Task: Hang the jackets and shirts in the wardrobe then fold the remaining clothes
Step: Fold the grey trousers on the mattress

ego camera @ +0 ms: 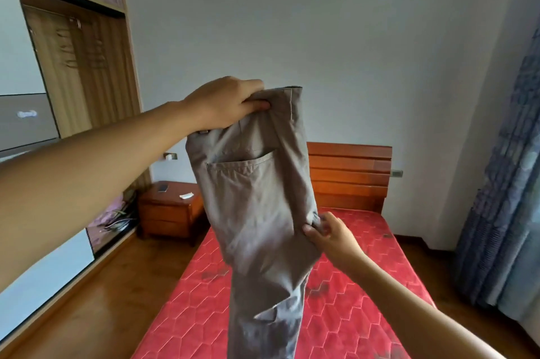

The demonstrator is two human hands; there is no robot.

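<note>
Head view: held up above the red mattress, one pair of grey-brown trousers; waistband gripped from above by left hand, right edge lower down pinched by right hand; two hands, both on the cloth

Two bare arms reach forward, both hands on a pair of grey trousers. The left arm stretches out nearly straight and raised, entering from the left of the trousers. The left hand grips their top edge, knuckles up, fingers curled over the waistband and the thumb pressed against the cloth from below. The right arm comes up from the lower right, lower than the left and angled towards the trousers' right edge. The right hand pinches that edge about halfway down, thumb on the near side and fingers curled behind the cloth. The two hands are well apart, one at the top of the trousers and one at their side.
</note>
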